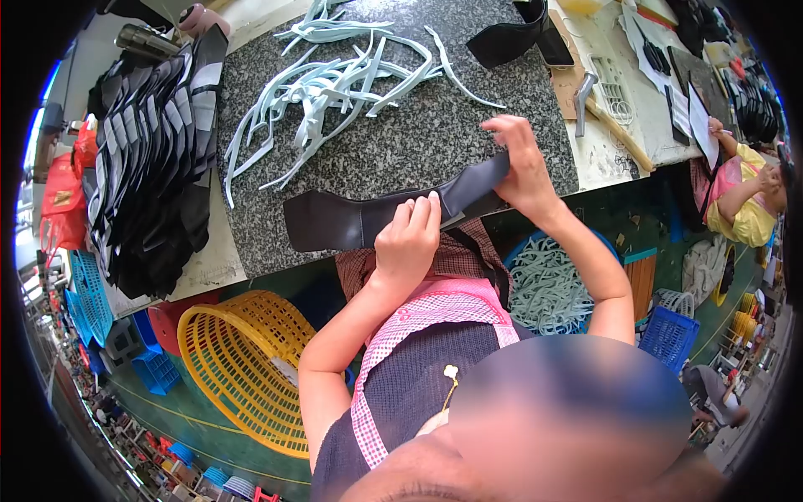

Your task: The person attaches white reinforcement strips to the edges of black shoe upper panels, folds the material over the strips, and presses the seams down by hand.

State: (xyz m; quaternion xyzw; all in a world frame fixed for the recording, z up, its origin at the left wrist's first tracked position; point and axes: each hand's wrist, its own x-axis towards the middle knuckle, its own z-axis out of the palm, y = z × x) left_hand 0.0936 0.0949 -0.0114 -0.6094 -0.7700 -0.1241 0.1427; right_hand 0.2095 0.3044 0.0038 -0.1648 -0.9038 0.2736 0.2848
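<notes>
A long black leather-like piece (335,219) spans the front edge of the speckled stone slab. My left hand (407,238) is closed on its middle, fingertips pressed on the upper face. At the raised right end is my right hand (525,171), its upper fingers apart and lifted, the end resting against the thumb side; the thumb is mostly hidden. Beyond the hands, pale blue-green strips (322,92) lie in a loose tangle on the slab (410,155).
Stacked black pieces (159,159) stand left. A black band (506,42), metal tool (583,100) and wooden stick (619,134) lie toward the back right. Below are a yellow basket (242,368) and a tub of strips (548,284). Another person (740,197) is at the far right.
</notes>
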